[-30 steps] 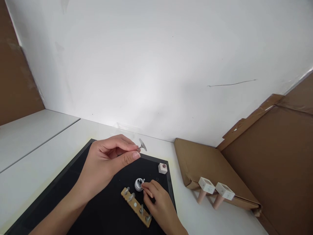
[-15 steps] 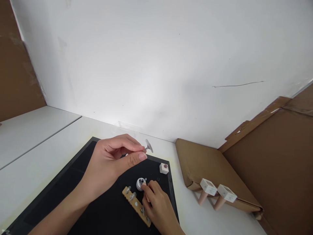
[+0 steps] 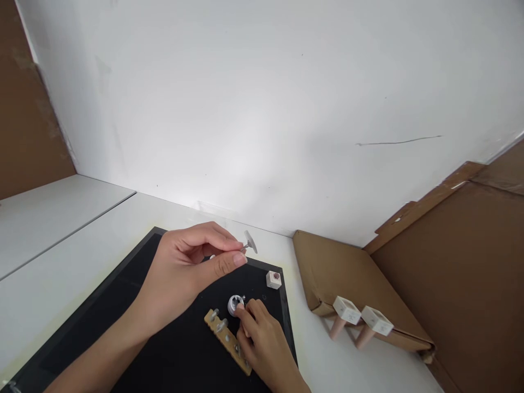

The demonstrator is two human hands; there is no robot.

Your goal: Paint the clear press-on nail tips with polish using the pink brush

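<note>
Pinched between the thumb and fingertips of my left hand (image 3: 196, 262) is the thin stem of a small grey disc (image 3: 250, 242), raised above the black mat (image 3: 172, 338). My right hand (image 3: 262, 338) is lower, its fingertips closed at the rim of a small round silver metal part (image 3: 235, 305) on the mat. Just left of that hand lies a yellow-tan strip (image 3: 225, 341) with several small metal pieces standing in it; the hand partly hides its right side.
A white cube (image 3: 273, 279) with a dark reddish spot sits at the mat's far right corner. Two white blocks on wooden pegs (image 3: 347, 310) stand beside a flat cardboard box (image 3: 352, 273) at the right. A white wall (image 3: 245, 109) rises behind.
The view has shifted very slightly. Both hands keep nearly the same place and grip, and the disc in my left hand has tilted a little.
</note>
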